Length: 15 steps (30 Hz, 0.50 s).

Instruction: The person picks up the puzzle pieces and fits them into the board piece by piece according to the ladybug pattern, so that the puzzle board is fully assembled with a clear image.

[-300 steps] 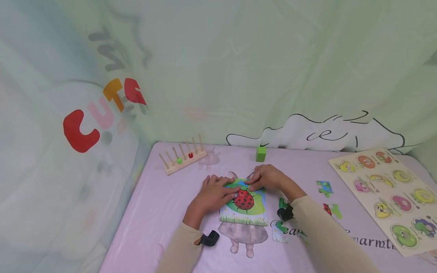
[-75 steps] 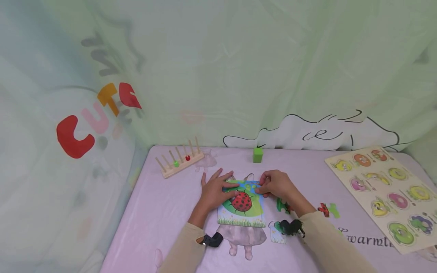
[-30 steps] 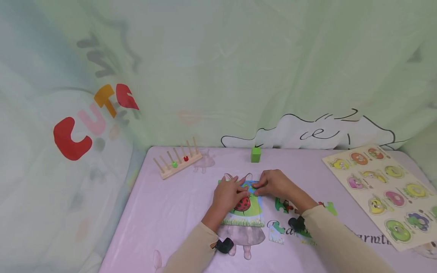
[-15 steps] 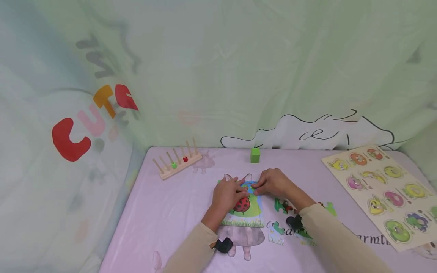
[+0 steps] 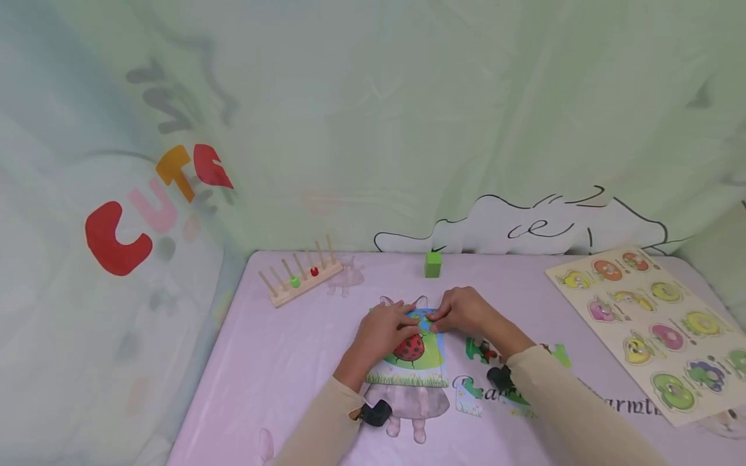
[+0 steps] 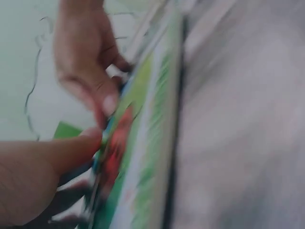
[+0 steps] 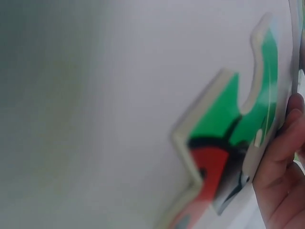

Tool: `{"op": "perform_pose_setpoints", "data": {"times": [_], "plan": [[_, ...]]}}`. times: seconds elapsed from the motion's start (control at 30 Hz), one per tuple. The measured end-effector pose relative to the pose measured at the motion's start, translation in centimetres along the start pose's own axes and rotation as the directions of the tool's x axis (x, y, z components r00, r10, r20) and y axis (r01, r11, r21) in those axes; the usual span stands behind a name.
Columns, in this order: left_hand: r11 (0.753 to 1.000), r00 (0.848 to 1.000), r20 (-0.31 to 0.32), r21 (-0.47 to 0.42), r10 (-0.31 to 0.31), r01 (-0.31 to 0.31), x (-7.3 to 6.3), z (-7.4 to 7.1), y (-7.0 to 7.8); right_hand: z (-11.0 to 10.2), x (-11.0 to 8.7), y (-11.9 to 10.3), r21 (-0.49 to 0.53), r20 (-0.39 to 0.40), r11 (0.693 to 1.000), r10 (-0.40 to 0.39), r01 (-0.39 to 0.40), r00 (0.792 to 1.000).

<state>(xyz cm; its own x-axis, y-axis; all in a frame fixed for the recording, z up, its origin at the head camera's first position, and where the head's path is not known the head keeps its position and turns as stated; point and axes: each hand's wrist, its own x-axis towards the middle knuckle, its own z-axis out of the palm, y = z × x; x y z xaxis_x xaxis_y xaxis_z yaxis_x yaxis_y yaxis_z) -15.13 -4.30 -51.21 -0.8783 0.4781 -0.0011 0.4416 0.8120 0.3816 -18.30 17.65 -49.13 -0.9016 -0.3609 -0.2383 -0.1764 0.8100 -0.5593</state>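
A ladybug puzzle board (image 5: 406,378) lies flat in the middle of the table in the head view. My left hand (image 5: 380,329) rests on its upper left part with fairly straight fingers, just above the red ladybug (image 5: 409,348). At the board's upper right corner my right hand (image 5: 463,310) curls its thumb and fingers on a blue and green puzzle piece (image 5: 427,320); the fingers hide part of it. In the left wrist view, the left hand (image 6: 43,167) and right hand (image 6: 86,57) meet at the far edge of the board (image 6: 143,138).
Loose puzzle pieces lie right of the board, among them a green one (image 5: 478,349) and a flowery one (image 5: 468,397). A wooden fruit board (image 5: 612,330) lies at the right. Behind stand a green block (image 5: 432,265) and a peg rack (image 5: 309,285) with beads.
The blue and green piece that lay at the right ten seconds ago is gone from there. My left hand has moved inward over the board; over the last second both hands barely move.
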Motion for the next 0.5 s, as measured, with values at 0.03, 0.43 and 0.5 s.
{"op": "perform_pose_setpoints", "data": {"times": [0.03, 0.43, 0.5], "plan": [[1.0, 1.0, 0.013, 0.005, 0.029, -0.029, -0.1, -0.2, -0.4, 0.0, 0.0, 0.0, -0.005, 0.002, 1.0, 0.001, -0.001, 1.0], [1.0, 0.988, 0.153, 0.02, 0.001, -0.005, -3.8, -3.1, -6.1, -0.1, -0.3, -0.4, 0.061, 0.026, 0.998, 0.034, -0.036, 0.999], [1.0, 0.984, 0.178, 0.013, 0.016, -0.019, -4.1, -3.3, -6.6, -0.2, -0.3, -0.3, 0.069, 0.032, 0.997, 0.017, -0.019, 0.999]]}}
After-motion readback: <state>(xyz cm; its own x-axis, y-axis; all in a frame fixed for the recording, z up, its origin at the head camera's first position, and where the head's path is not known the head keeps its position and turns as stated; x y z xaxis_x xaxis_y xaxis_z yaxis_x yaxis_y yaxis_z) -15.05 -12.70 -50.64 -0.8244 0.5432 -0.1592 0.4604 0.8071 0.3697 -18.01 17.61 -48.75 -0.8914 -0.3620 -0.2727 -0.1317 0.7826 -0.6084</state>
